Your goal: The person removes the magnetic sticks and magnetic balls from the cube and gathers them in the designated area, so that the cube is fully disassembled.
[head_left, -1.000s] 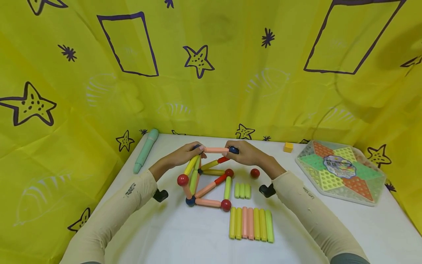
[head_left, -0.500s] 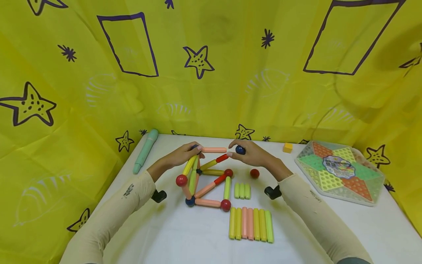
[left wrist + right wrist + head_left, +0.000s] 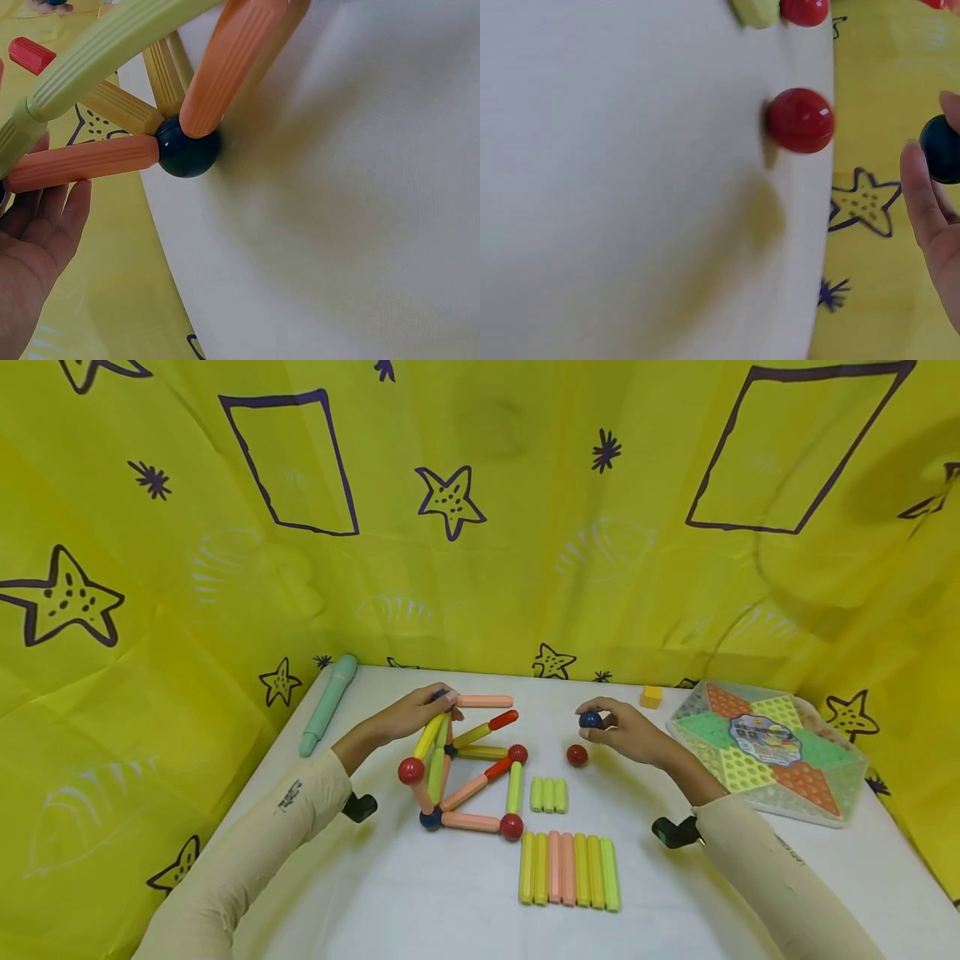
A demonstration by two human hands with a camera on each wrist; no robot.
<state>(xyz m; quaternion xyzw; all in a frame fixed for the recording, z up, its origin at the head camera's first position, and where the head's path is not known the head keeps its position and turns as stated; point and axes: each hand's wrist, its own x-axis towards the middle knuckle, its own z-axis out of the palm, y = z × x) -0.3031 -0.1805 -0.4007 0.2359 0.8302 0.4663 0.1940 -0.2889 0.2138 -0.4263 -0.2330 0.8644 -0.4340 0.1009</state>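
My left hand (image 3: 412,712) grips the dark blue ball at the top back corner of a frame built of coloured rods and balls. A pink rod (image 3: 486,702) sticks out to the right from that corner, its far end free. Lower down, a yellow rod with a red tip (image 3: 504,720) also ends free. In the left wrist view a dark ball (image 3: 189,147) joins several rods at the base. My right hand (image 3: 626,732) pinches a dark blue ball (image 3: 591,719) between thumb and fingers, above and behind a loose red ball (image 3: 577,755) on the table.
Three short green rods (image 3: 549,795) lie right of the frame, with a row of longer rods (image 3: 568,870) nearer the front. At the right sits a game board (image 3: 767,752); a yellow cube (image 3: 651,697) is behind. A green tube (image 3: 328,706) lies at the left.
My right hand has drawn away from the pink rod's end, moving right and slightly nearer, and carries the blue ball with it. My left hand stays on the frame's top corner.
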